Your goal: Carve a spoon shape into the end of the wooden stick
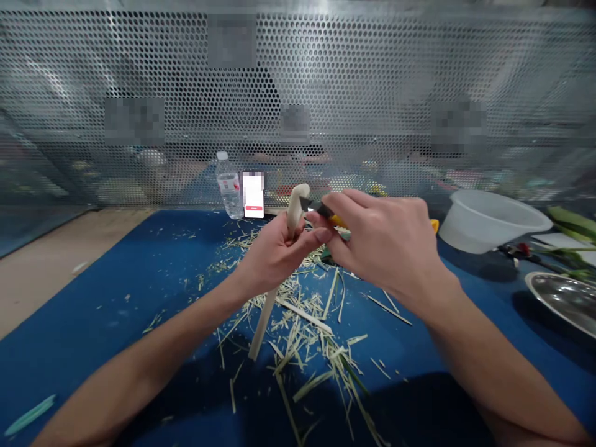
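Observation:
A pale, peeled plant stalk (295, 210) with a bent, rounded top stands tilted in my left hand (274, 251), its fingers wrapped round it. The stalk's lower end shows beneath the hand. My right hand (386, 239) is closed on a utility knife (316, 206) with a dark front and yellow body. The blade touches or nearly touches the stalk just under its bend. Much of the knife's body is hidden by my fingers. Under both hands lie many thin, pale green shavings (298, 344).
The blue tabletop (153, 273) meets a perforated metal panel (186, 74). A water bottle (228, 186) and a lit phone (254, 195) lean there. To the right are a white plastic tub (488, 220), green leaves (572, 223) and a metal bowl (565, 298). A turquoise strip (30, 416) lies front left.

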`<state>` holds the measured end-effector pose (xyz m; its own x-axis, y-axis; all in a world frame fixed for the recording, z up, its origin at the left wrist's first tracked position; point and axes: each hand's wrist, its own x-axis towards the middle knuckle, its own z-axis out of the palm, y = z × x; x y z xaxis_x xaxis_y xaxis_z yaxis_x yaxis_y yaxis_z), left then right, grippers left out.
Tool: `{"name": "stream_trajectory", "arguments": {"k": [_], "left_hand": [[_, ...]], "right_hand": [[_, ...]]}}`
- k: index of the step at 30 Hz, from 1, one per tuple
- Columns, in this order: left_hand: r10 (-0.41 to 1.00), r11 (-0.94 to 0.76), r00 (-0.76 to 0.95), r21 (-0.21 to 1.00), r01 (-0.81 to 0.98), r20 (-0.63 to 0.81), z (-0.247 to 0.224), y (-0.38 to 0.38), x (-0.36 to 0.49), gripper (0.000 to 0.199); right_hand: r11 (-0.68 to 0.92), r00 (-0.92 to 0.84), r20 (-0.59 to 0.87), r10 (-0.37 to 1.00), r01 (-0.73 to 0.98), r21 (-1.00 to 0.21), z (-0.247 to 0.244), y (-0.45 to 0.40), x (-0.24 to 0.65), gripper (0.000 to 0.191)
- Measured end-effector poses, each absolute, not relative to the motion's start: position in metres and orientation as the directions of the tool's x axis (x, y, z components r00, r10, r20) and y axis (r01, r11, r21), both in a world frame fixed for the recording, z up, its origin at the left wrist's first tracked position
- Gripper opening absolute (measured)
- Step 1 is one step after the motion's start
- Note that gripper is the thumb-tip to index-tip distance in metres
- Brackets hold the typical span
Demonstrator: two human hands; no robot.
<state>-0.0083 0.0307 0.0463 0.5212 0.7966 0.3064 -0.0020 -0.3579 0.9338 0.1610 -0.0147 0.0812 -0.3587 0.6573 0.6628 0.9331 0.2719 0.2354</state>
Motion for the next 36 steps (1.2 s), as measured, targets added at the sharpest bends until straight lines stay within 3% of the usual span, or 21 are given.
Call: {"name": "stream_trajectory", "arguments": {"k": [9,17,28,32,36], "left_hand": [[0.821,-0.278,0.504,0.959,-0.061,0.270,0.044,0.033,-0.008,0.056],[0.833,-0.300,0.477,0.953,-0.041,0.282,0.046,0.031,-0.008,0.050],[0.773,-0.366,0.572,0.930,0.048,0.275,0.055,0.031,-0.013,0.043],[0.809,-0.365,0.519,0.928,0.073,0.277,0.053,0.030,-0.011,0.039],[0.787,-0.397,0.534,0.916,0.053,0.309,0.050,0.030,-0.010,0.039]], "right_hand": [[0.418,-0.437,0.563,0.701,0.892,0.171,0.086,-0.015,0.166,0.032],[0.373,-0.408,0.566,0.717,0.910,0.183,0.084,-0.015,0.164,0.033],[0.293,-0.363,0.656,0.662,0.931,0.220,0.072,-0.014,0.153,0.034],[0.249,-0.322,0.680,0.658,0.946,0.207,0.071,-0.011,0.155,0.032],[0.303,-0.347,0.627,0.698,0.936,0.181,0.075,-0.009,0.158,0.029]]}}
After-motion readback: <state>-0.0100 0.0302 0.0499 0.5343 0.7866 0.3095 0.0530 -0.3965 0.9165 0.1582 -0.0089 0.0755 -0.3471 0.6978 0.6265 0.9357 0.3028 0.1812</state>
